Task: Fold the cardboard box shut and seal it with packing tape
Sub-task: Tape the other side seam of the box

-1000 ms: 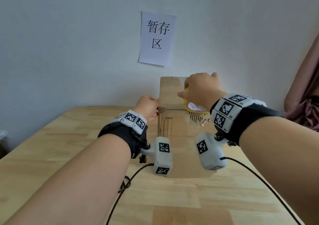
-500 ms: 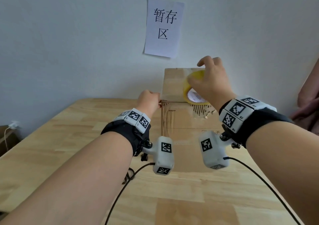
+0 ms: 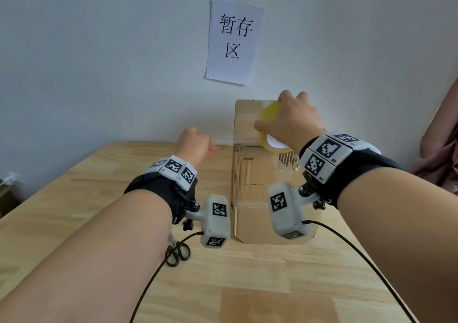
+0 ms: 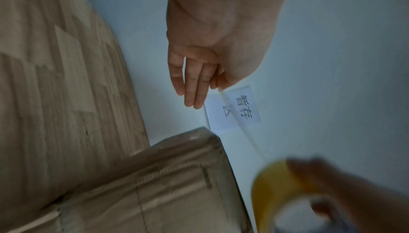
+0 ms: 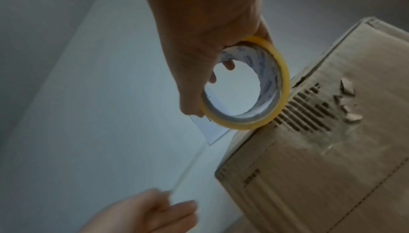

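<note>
Our right hand [image 3: 292,122] curls around the yellow tape roll [image 5: 247,86] (fingertips hooked inside its core), held at the far edge of the cardboard box [image 3: 257,181]. Our left hand [image 4: 208,58] pinches the clear tape strip [image 5: 188,168] stretched leftward from the roll.

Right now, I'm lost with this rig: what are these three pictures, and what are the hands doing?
No robot here: a person wears cameras on the head and both wrists. The head view looks down at a wooden table with a cardboard box against the wall. The right hand has its grip on a yellow tape roll over the box. The left hand pinches the clear tape strip pulled from it. Scissors lie near the left wrist. Each wrist view looks along its own fingers.
</note>
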Motion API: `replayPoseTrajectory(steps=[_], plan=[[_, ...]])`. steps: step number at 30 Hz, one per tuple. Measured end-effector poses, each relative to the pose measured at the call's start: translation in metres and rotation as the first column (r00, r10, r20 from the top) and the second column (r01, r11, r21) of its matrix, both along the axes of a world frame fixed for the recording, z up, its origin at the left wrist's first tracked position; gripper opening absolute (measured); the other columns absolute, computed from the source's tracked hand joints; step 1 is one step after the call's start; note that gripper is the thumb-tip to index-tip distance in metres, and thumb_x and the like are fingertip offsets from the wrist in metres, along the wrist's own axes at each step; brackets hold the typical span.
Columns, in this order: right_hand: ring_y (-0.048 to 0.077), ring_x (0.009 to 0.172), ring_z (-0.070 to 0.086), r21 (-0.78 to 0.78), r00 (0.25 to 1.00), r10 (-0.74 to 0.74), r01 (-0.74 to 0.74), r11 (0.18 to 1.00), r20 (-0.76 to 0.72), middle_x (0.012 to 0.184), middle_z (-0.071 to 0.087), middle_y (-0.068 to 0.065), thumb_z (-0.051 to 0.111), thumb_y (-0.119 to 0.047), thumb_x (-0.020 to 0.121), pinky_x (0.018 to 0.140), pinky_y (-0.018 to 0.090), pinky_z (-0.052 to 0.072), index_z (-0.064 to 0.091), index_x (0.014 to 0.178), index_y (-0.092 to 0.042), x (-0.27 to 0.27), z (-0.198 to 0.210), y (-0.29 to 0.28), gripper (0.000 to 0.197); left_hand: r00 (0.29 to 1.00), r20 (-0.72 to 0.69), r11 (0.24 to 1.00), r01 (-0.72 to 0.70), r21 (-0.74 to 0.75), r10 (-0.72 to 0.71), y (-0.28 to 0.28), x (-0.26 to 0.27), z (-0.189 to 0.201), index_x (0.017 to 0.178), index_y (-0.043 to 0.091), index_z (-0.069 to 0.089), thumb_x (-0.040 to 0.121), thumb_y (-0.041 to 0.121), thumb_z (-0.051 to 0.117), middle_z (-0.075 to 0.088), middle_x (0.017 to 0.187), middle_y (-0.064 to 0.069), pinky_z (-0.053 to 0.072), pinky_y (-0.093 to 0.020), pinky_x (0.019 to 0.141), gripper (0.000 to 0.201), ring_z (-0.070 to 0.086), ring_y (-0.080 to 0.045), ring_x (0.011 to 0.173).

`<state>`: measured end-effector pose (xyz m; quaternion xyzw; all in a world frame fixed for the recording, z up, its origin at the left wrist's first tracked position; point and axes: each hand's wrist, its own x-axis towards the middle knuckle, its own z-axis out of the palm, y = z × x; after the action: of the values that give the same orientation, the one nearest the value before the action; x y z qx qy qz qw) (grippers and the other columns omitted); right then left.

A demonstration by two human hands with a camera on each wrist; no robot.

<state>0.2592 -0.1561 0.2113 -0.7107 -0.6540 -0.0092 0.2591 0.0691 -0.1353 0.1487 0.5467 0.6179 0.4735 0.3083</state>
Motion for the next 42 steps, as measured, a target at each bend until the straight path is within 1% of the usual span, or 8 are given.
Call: replayPoseTrajectory(steps=[2,4,8,12,15,24,39,42], plan=[[0.034,0.103,0.048,0.006,0.989,-0.028,0.028,1.0,0.148,0.117,0.04,0.008,0.068,-0.053,0.072,0.074,0.041,0.045,0.044,0.122,-0.017,0.0,-0.002,-0.001,0.066,1.0,0.007,1.0,-0.025,0.001,0.025,-0.002,-0.01,0.001,0.103,-0.001,0.053,0.093,0.009,0.041,0.071,0.089,-0.014,0.051,-0.033,0.064,0.019,0.07,-0.026,0.077],[0.035,0.103,0.047,0.014,0.977,-0.039,0.036,0.999,0.211,0.117,0.04,0.008,0.068,-0.051,0.071,0.074,0.041,0.044,0.045,0.122,-0.018,0.001,-0.004,0.0,0.065,1.0,-0.003,1.0,-0.021,0.012,0.021,-0.004,-0.011,0.002,0.099,0.0,0.054,0.092,0.008,0.042,0.071,0.082,-0.013,0.049,-0.03,0.059,0.016,0.068,-0.023,0.067],[0.035,0.102,0.047,0.028,0.941,-0.067,0.061,0.998,0.331,0.118,0.04,0.009,0.068,-0.052,0.073,0.074,0.04,0.038,0.046,0.123,-0.019,0.002,0.0,0.003,0.064,0.999,-0.001,0.999,-0.044,0.032,0.044,-0.001,-0.002,0.006,0.081,0.005,0.057,0.091,0.011,0.048,0.063,0.068,-0.006,0.046,-0.026,0.052,0.015,0.056,-0.017,0.053],[0.037,0.107,0.046,0.02,0.873,-0.071,0.07,0.997,0.482,0.123,0.04,0.01,0.066,-0.05,0.074,0.081,0.043,0.04,0.045,0.126,-0.019,-0.001,0.0,0.008,0.064,0.999,0.003,0.998,-0.045,0.037,0.045,0.001,0.007,0.002,0.061,0.008,0.053,0.087,0.031,0.063,0.059,0.063,-0.008,0.049,-0.032,0.062,0.036,0.053,-0.022,0.054],[0.039,0.11,0.045,0.022,0.835,-0.079,0.08,0.997,0.545,0.123,0.04,0.01,0.065,-0.047,0.076,0.086,0.046,0.042,0.045,0.128,-0.02,-0.003,-0.003,0.012,0.062,0.999,-0.018,0.998,-0.043,0.044,0.044,0.001,0.012,-0.005,0.054,0.01,0.048,0.086,0.032,0.064,0.058,0.064,-0.012,0.052,-0.038,0.071,0.042,0.054,-0.025,0.06],[0.044,0.11,0.045,0.013,0.789,-0.069,0.077,0.997,0.611,0.121,0.041,0.011,0.066,-0.044,0.077,0.09,0.052,0.043,0.046,0.126,-0.018,-0.007,-0.011,0.017,0.059,0.997,-0.045,0.997,-0.059,0.041,0.06,0.005,0.014,-0.014,0.053,0.01,0.048,0.082,0.029,0.065,0.052,0.063,-0.014,0.04,-0.031,0.06,0.039,0.047,-0.022,0.058],[0.044,0.112,0.044,0.013,0.722,-0.052,0.06,0.998,0.69,0.127,0.039,0.011,0.063,-0.038,0.081,0.093,0.052,0.042,0.047,0.126,-0.017,-0.014,-0.013,0.023,0.053,0.993,-0.106,0.998,-0.057,-0.006,0.056,0.017,0.016,-0.021,0.07,0.003,0.058,0.081,0.027,0.067,0.052,0.06,-0.008,0.042,-0.03,0.058,0.027,0.049,-0.023,0.057],[0.044,0.114,0.044,0.002,0.72,-0.043,0.058,0.998,0.693,0.127,0.039,0.011,0.063,-0.038,0.081,0.093,0.052,0.042,0.046,0.128,-0.017,-0.015,-0.012,0.024,0.055,0.997,-0.058,0.999,-0.05,-0.019,0.049,0.015,0.018,-0.025,0.061,0.007,0.053,0.083,0.024,0.066,0.052,0.059,-0.006,0.04,-0.028,0.056,0.031,0.047,-0.021,0.054]])
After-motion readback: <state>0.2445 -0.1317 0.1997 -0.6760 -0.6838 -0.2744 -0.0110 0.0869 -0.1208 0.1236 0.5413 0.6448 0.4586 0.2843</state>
